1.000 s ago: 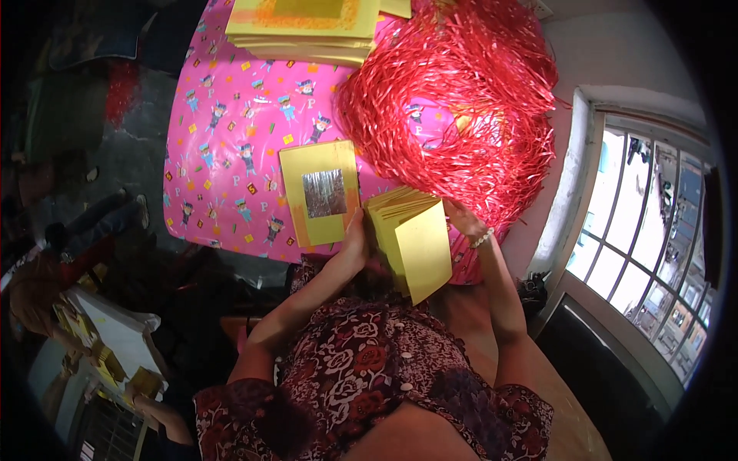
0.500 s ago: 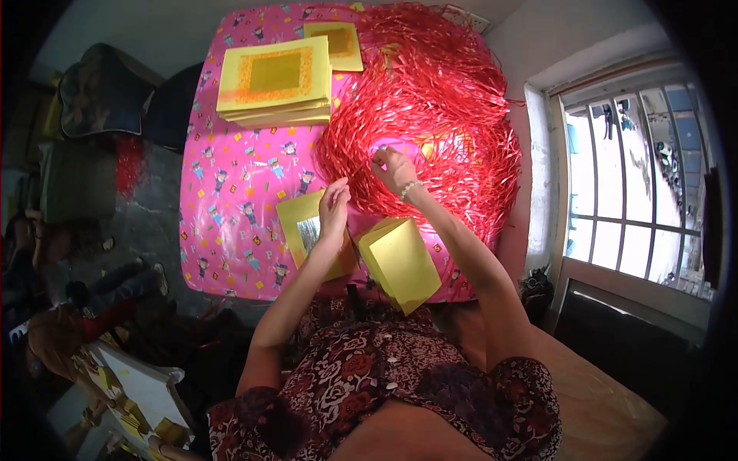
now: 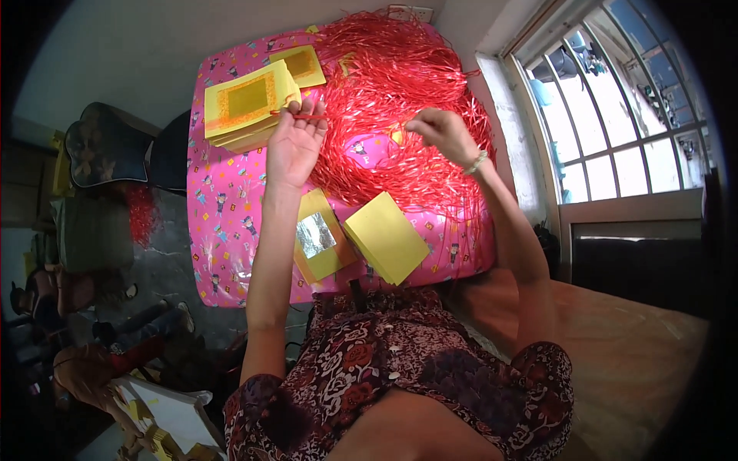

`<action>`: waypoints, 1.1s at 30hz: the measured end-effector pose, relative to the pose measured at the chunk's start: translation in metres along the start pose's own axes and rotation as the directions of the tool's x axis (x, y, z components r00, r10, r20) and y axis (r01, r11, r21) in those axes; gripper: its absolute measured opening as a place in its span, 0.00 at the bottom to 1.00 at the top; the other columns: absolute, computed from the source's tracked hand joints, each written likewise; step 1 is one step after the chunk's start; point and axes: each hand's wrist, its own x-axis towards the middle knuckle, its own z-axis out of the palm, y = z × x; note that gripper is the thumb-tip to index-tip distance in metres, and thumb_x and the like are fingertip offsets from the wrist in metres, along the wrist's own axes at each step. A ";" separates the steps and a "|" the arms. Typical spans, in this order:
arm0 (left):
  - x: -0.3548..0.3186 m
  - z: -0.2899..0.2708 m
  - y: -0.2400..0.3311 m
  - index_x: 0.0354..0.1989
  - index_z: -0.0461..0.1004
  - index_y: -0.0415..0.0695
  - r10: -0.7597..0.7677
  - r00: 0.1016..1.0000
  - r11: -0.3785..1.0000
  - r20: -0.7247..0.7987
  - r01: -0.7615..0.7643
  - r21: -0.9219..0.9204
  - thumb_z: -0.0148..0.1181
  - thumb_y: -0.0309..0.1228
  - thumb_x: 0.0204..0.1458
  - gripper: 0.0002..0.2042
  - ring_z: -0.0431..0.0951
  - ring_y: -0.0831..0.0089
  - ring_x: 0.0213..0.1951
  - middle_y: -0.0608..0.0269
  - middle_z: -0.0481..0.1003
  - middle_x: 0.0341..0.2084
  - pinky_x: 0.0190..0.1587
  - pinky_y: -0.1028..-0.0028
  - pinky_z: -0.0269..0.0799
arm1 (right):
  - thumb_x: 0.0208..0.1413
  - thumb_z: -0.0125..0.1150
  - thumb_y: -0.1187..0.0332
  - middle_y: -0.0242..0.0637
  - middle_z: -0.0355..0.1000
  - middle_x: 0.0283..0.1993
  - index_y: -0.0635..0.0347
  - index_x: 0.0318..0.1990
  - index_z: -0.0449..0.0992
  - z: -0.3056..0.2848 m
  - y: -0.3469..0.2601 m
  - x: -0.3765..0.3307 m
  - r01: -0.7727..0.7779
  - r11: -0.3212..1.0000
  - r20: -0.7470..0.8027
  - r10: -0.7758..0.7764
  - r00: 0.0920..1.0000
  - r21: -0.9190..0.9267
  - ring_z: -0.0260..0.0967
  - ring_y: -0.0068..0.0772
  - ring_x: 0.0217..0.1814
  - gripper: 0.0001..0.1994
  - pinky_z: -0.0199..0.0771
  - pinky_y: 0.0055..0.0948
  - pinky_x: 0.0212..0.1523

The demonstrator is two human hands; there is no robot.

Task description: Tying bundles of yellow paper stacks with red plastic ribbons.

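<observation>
the left hand [image 3: 294,150], palm up by the far-left yellow stack [image 3: 247,104], has loosely curled fingers — a red strand [image 3: 312,117] crosses them, though whether gripped i cannot tell. the right hand [image 3: 446,137] is bunched narrow over the red strips [image 3: 384,88], its contents hidden. the strips lie heaped far right on the pink cloth [image 3: 211,257] — beyond the near plain pad [image 3: 388,240].

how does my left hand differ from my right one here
The left hand shows its palm, while the right hand has its palm turned away. The left hand's wrist is bare; the right hand's wears a pale bracelet. Both hands are ungloved and near the red strips.
</observation>
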 end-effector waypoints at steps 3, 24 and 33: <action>-0.012 0.017 0.002 0.41 0.68 0.44 0.032 0.999 0.996 0.024 -0.034 0.085 0.42 0.36 0.61 0.11 0.67 0.63 0.53 0.60 0.71 0.44 0.58 0.62 0.60 | 0.55 0.58 0.63 0.31 0.73 0.27 0.63 0.38 0.76 -0.015 0.009 -0.011 -0.009 0.966 -0.155 0.051 0.987 0.258 0.66 0.18 0.26 0.12 0.70 0.19 0.28; -0.164 -0.037 -0.114 0.48 0.68 0.35 0.479 0.824 0.772 -0.302 -0.233 0.591 0.43 0.37 0.61 0.17 0.74 0.74 0.42 0.59 0.73 0.40 0.47 0.74 0.70 | 0.57 0.54 0.62 0.26 0.70 0.26 0.60 0.34 0.75 0.098 0.052 -0.074 -0.266 0.604 -0.014 0.417 0.909 0.752 0.66 0.14 0.25 0.10 0.68 0.16 0.25; -0.190 -0.087 -0.129 0.47 0.71 0.43 0.220 0.703 0.959 -0.676 -0.028 0.283 0.50 0.38 0.57 0.14 0.75 0.80 0.33 0.69 0.75 0.30 0.37 0.79 0.70 | 0.55 0.57 0.60 0.25 0.68 0.23 0.57 0.31 0.74 0.127 0.107 -0.106 -0.481 0.599 0.069 0.578 0.813 0.640 0.65 0.14 0.23 0.10 0.67 0.16 0.23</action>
